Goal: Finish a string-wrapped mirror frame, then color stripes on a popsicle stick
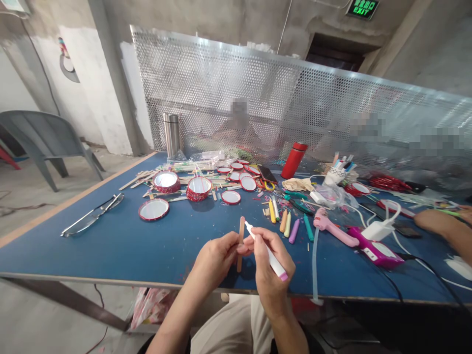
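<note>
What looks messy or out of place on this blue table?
Small scraps lie scattered near the teal-handled tool, and thin sticks sprawl loosely behind the red-rimmed discs, so both spots look untidy. No clear spill.

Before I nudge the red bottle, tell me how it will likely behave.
The red bottle looks hard-walled, so it should stay stiff in the grip. Being tall and narrow, it would probably tip if pushed near the top. Its rounded body could then roll across the flat blue table. Its contents are hidden, so I can't judge its weight.
</note>
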Tool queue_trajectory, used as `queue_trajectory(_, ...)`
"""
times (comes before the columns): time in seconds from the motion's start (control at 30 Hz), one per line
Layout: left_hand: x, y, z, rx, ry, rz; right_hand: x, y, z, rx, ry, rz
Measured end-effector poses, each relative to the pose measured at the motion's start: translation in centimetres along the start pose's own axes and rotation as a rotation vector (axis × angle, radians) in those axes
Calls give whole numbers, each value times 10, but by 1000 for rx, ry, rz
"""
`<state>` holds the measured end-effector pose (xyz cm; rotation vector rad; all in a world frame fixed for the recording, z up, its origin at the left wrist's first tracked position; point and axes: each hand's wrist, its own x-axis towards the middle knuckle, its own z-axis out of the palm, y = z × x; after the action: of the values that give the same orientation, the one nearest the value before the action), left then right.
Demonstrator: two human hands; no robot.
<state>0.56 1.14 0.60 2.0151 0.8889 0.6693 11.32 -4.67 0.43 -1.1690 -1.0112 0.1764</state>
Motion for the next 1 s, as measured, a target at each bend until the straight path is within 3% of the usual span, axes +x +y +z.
queue_trajectory(0.43,0,-1,0,3,8,12,0,2,-2,-47,-67,-90)
queue_trajectory(0.67,0,-1,0,0,5,9,0,-2,-1,-39,4,-40)
queue_trajectory(1.0,0,-1,-1,6,1,5,-1,-1,1,25,-31,-30)
